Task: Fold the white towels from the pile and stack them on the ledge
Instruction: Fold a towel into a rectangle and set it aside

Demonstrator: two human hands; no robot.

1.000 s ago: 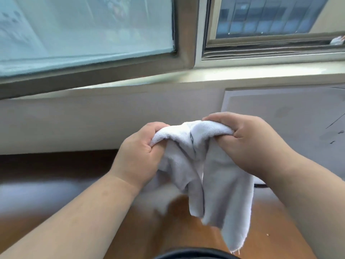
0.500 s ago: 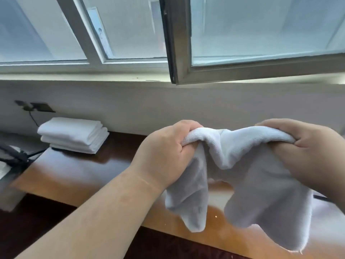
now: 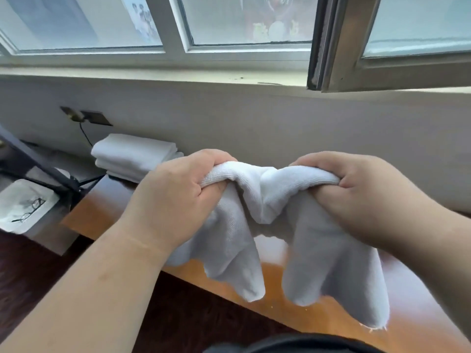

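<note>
Head view is showing, at far left, a white tray point(image 3: 24, 208) holding what may be a pair of glasses point(image 3: 29, 210), though they are small and hard to make out. Next, a stack of folded towels point(image 3: 135, 156) is sitting on the wooden ledge point(image 3: 102, 207) against the wall. The left hand point(image 3: 175, 200) is clenching one end of a white towel point(image 3: 267, 225), the right hand point(image 3: 362, 197) is gripping the other end, and the towel is hanging bunched between them above the ledge.
</note>
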